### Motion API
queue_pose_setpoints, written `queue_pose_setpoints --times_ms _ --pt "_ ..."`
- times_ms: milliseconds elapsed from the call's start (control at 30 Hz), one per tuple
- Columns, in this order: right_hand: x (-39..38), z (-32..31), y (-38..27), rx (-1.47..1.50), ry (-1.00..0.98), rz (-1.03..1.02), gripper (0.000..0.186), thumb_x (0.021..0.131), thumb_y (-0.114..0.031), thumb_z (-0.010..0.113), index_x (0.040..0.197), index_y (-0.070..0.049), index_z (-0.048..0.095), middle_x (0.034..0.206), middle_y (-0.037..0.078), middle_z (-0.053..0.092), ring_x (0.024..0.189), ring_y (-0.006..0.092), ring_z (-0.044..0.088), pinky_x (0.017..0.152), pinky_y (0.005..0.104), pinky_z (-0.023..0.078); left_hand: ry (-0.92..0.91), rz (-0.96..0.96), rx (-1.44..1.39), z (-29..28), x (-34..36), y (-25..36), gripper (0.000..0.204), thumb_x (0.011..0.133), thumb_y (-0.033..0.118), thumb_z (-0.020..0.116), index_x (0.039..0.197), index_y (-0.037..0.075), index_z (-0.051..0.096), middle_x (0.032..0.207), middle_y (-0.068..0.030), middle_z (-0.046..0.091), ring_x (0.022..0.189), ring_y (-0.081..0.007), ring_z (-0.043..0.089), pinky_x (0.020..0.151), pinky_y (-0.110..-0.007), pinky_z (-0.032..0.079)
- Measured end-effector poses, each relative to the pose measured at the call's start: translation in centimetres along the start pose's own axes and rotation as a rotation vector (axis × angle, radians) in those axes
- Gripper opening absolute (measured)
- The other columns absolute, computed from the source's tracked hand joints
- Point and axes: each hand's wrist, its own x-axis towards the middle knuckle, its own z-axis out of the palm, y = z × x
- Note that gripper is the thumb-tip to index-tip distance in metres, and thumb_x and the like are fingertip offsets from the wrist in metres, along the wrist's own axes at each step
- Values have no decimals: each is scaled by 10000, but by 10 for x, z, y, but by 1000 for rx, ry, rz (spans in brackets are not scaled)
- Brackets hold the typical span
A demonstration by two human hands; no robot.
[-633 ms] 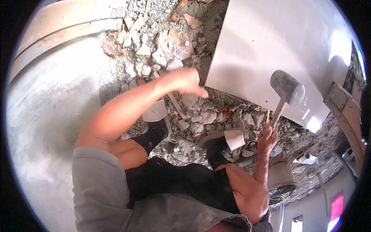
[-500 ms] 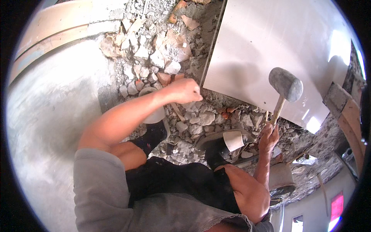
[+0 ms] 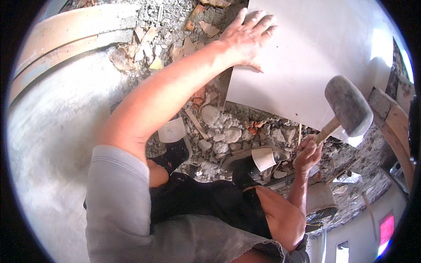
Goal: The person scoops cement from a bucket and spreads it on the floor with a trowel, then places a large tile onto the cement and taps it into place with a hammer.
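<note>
My left hand (image 3: 247, 39) is open, fingers spread, lying over the left edge of a large pale floor tile (image 3: 302, 57). In my right hand (image 3: 309, 155) is the wooden handle of a rubber mallet (image 3: 348, 106), gripped close below its grey head. The mallet is held above the tile's near right corner and hides part of it. Broken stones and rubble (image 3: 228, 131) lie along the tile's near edge, just in front of my feet.
A smooth pale surface (image 3: 57, 127) fills the left side, with curved wooden boards (image 3: 57, 39) beyond it. My sandalled feet (image 3: 263, 160) stand on the rubble. A bucket (image 3: 320, 199) is by my right knee, and more boards (image 3: 397, 140) lie at the far right.
My left hand has reached forward and opened from a closed position, now over the tile's left edge. The mallet has risen slightly closer to me and moved to the right.
</note>
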Motion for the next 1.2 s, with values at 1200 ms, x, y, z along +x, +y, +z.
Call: queue_pose_setpoints --times_ms 1200 --pt "120 -31 -39 -424 89 182 246 956 -238 501 1035 -6 516 688 195 559 596 343 553 574 415 444 105 -7 -242 -53 158 25 1095 636 682 679 1449 73 271 1516 -142 213 1421 -319 129 1147 -503 133"
